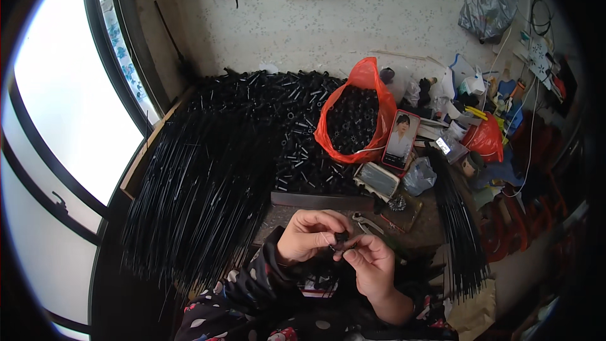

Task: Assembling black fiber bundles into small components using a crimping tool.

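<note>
Close in front of me, my left hand (307, 235) pinches a small black part (341, 237) between thumb and fingertips. My right hand (374, 266) is closed at the lower side of the same part, thumb and forefinger pressed together. Fingers cover much of it, so its exact shape cannot be made out. Pliers (368, 223) with pale handles lie on the worktop just beyond my hands. Behind a low dark strip (322, 201) spreads a heap of short black tubular pieces (297, 145).
Long thin black rods (196, 196) cover the left side, with another bundle (457, 233) at the right. A red plastic bag (325, 132) holds small black parts. Beside it stand a phone (401, 141), an open box (377, 180) and a clear bag (420, 177). Clutter fills the far right.
</note>
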Demonstrator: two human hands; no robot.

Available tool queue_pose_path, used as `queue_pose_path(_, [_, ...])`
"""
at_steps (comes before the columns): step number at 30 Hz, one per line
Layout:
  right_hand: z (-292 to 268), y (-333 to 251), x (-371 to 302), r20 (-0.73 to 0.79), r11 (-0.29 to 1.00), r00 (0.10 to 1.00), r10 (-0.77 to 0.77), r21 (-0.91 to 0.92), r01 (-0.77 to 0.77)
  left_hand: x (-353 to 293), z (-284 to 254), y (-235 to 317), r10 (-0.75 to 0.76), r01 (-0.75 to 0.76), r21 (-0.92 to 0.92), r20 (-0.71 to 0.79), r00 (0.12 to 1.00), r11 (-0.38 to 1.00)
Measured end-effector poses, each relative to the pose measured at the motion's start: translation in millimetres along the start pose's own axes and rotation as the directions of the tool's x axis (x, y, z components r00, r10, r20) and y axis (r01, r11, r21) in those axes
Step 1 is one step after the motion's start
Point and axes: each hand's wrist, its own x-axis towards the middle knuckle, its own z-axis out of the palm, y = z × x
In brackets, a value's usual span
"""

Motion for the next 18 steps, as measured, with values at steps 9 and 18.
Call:
queue_pose_path(9, [3,-1,-5,0.114,0.990,0.990,0.076,0.111,-0.089,-27,18,20,-0.085,0.093,0.114,-0.073,0.994,0.989])
queue_pose_path(18, [-6,-18,-4,0.208,0.968,0.949,0.238,0.031,-0.250,-27,32,11,0.095,-0.036,0.391,-0.133,0.987,0.920])
